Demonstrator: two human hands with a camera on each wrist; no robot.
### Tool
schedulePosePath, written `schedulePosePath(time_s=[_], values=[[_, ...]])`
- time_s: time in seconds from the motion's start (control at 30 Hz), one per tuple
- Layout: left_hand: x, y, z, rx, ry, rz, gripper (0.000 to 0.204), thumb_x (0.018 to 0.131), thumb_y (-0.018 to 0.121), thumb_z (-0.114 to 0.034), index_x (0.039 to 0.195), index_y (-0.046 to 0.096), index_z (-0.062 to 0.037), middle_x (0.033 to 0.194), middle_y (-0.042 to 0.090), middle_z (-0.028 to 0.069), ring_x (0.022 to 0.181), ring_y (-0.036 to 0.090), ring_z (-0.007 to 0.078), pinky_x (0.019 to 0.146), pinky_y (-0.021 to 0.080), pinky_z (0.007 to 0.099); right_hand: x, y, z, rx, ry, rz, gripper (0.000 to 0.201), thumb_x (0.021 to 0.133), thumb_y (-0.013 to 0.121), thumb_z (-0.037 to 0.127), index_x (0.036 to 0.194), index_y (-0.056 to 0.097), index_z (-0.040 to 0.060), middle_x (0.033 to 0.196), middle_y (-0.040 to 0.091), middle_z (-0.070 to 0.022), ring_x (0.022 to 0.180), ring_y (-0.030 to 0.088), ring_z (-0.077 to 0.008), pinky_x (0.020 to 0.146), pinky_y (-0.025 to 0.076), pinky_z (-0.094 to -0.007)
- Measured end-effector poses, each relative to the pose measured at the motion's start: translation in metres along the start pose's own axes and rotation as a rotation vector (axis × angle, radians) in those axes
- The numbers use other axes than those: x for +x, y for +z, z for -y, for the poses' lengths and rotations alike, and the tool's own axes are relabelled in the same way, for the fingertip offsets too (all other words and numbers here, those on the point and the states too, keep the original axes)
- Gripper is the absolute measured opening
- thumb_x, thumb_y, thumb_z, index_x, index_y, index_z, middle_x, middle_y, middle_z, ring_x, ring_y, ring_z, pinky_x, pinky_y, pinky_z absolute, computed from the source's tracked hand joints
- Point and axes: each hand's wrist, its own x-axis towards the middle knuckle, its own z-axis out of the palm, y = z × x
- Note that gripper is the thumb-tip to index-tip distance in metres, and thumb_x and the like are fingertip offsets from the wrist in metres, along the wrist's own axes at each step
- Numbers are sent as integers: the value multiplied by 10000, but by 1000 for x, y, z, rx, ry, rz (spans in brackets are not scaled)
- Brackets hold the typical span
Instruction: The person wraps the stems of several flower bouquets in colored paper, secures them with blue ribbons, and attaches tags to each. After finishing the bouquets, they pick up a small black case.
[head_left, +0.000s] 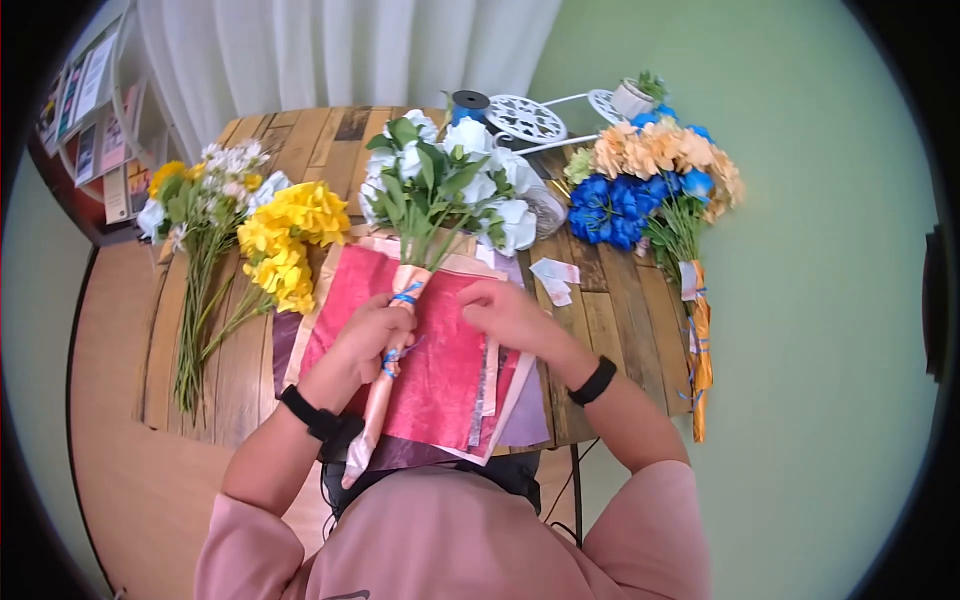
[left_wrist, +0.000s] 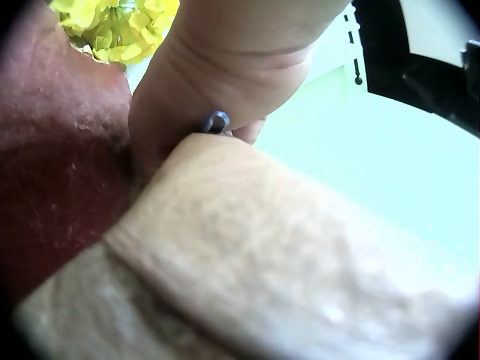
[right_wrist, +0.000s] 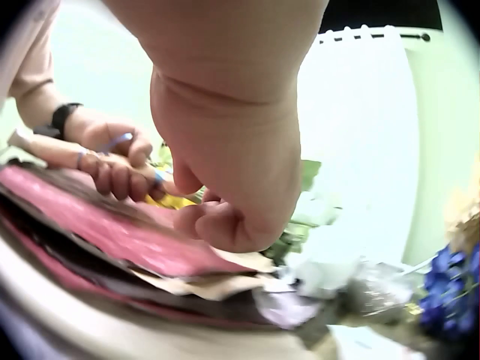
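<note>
Right of frame centre, planked counter (head_left: 622, 310) offers a hand passage between the red sheet (head_left: 440, 400) and orange-wrapped stems (head_left: 703, 340); white flowers (head_left: 478, 187) block upper centre, yellow blooms (head_left: 275, 240) upper left.

On my feed, a dusty-pink short-sleeved T-shirt (head_left: 455, 535), dark print (head_left: 348, 595) on it, black left wristband (head_left: 312, 412) with chunky module (head_left: 343, 437), black right wristband (head_left: 594, 381)

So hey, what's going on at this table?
A person's left hand is gripping the peach-wrapped stems of a bunch of white flowers, with blue ribbon around the wrap. Their right hand, fingers curled, is just beside it, above a stack of red and other sheets. Yellow flowers lie to the left; a wrapped blue-and-peach bunch lies to the right.
</note>
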Motion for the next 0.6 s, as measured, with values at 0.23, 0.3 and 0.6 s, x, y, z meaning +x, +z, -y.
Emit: schedulePosePath(time_s=[0.23, 0.3, 0.6], values=[[-3, 15, -5, -116, 24, -67, 298, 695, 491, -2, 984, 464, -70, 753, 534, 55, 553, 496, 155, 456, 400, 293, -17, -110, -64, -749, 69, -380, 255, 790, 641, 203, 986, 681, 45, 969, 651, -153, 935, 617, -364, 830, 494, -451], [0, 13, -4, -120, 26, -52, 267, 702, 494, -24, 959, 456, -84, 762, 533, 50, 573, 512, 162, 478, 422, 299, -15, -117, -75, -743, 93, -359, 261, 788, 645, 209, 992, 685, 51, 988, 647, -154, 944, 615, -361, 835, 489, -452], [10, 7, 5, -135, -22, -48, 288, 698, 493, 14, 978, 472, -52, 765, 550, 68, 560, 519, 167, 465, 429, 305, 3, -118, -120, -848, 5, -310, 244, 795, 645, 267, 911, 708, 61, 950, 655, -145, 935, 617, -339, 840, 479, -449]])
